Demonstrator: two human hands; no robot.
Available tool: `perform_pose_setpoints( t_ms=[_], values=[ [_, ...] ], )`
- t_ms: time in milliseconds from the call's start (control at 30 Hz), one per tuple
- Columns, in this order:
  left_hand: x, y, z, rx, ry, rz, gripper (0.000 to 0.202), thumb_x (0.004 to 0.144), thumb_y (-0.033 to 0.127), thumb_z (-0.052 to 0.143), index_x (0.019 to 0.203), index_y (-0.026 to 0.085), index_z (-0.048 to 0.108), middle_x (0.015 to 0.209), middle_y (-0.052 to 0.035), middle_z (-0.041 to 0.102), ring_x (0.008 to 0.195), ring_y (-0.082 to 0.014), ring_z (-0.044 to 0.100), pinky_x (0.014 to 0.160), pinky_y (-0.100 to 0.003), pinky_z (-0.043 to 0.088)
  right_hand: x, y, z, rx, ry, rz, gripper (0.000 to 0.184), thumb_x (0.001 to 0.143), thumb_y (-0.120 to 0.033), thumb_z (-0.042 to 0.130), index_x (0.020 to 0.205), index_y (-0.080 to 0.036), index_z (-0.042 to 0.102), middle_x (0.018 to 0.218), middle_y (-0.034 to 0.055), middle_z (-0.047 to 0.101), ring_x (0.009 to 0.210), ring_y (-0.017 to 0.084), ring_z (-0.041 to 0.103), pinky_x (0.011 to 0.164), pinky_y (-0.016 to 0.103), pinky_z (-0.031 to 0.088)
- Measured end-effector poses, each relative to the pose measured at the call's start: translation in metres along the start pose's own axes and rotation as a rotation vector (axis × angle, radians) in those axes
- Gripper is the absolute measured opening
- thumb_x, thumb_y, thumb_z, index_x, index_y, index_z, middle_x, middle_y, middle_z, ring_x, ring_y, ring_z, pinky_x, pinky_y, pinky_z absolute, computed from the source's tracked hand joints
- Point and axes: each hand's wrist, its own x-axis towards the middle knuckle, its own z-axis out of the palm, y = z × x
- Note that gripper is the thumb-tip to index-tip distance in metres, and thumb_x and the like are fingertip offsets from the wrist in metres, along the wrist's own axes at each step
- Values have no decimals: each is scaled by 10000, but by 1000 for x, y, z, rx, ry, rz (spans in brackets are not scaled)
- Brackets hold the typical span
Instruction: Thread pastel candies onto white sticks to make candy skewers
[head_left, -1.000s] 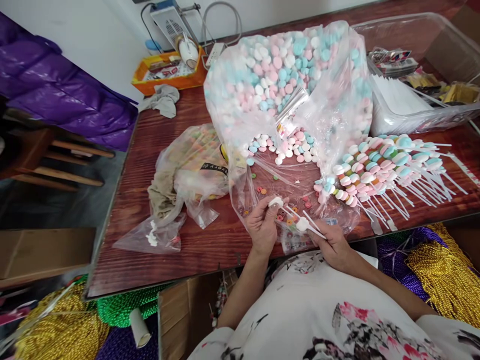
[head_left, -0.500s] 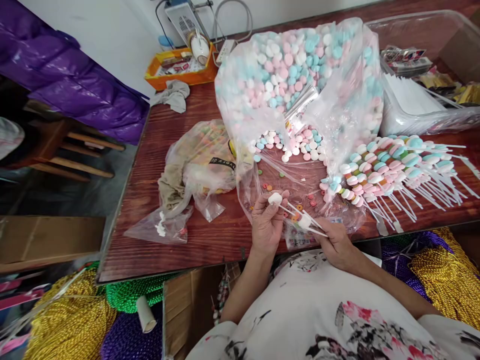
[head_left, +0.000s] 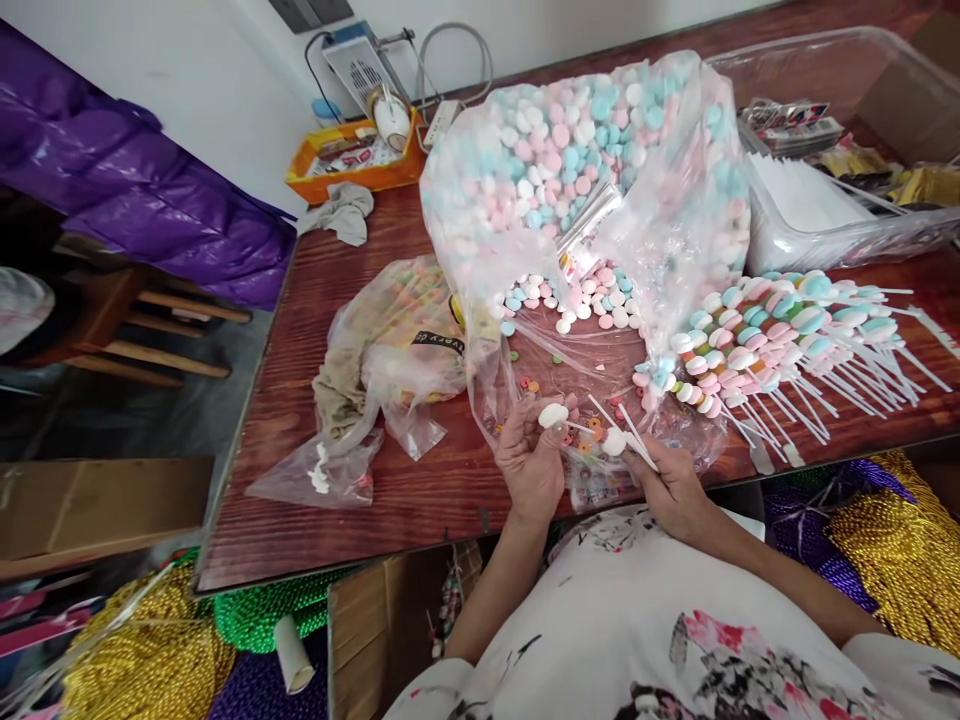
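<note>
My left hand is closed on a white round candy, pinched between thumb and fingers. A thin white stick runs from beside that candy toward the right hand. My right hand grips several white sticks, their free ends fanning up and left. Another white candy sits among the sticks just off its fingertips; whether it is threaded on one, I cannot tell. Beneath both hands, small coloured rings lie on clear plastic. To the right is a pile of finished-looking candy skewers in pink, blue and white.
A big clear bag of pastel candies fills the back, some spilling out. Left of it lies another plastic bag. A clear bin stands at the right, an orange tray at the back left. Bead bundles hang below the table edge.
The stick ends in my right hand have spread apart and point more upward. My left hand still pinches its white candy. The whole view has shifted slightly.
</note>
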Motion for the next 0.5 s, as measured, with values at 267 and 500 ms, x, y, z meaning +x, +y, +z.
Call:
perform_pose_setpoints(
  t_ms=[267,500],
  values=[
    [0,-15,-10,105,-115,182,226,738,173,802,937,274,760,1063,-5,752,969,-218,734,888,-392,613,-4,8,13,139,-1,-48,207,975,-209,445,791,-210,539,629,-46,458,544,108,414,555,244,355],
    [-2,-11,-20,491,-299,658,394,825,114,712,1172,299,689,1164,-40,731,1031,-226,721,913,-421,613,-10,14,21,289,24,-36,161,978,-209,461,873,-216,583,604,-57,445,502,99,404,517,235,349]
  ],
)
